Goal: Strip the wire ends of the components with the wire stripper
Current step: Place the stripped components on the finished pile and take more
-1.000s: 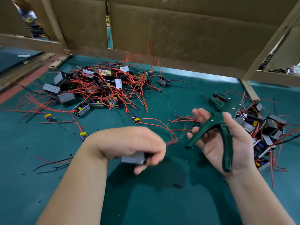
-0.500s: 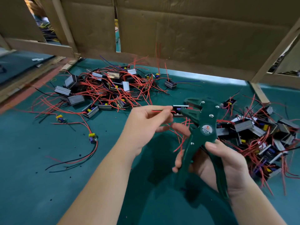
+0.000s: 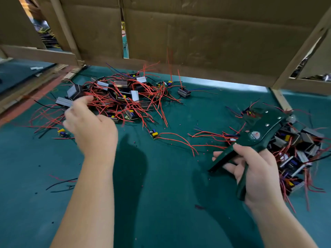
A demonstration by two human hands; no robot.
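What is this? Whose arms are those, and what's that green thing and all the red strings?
No machine here. A person wears a camera on the head, so you look down at their own arms. The right hand grips a green wire stripper, a tool that peels plastic off wire ends. On the green table lie small electronic parts with red wires: a left pile and a right pile. The left hand is at the left pile; it is blurred, so I cannot tell if it holds anything.
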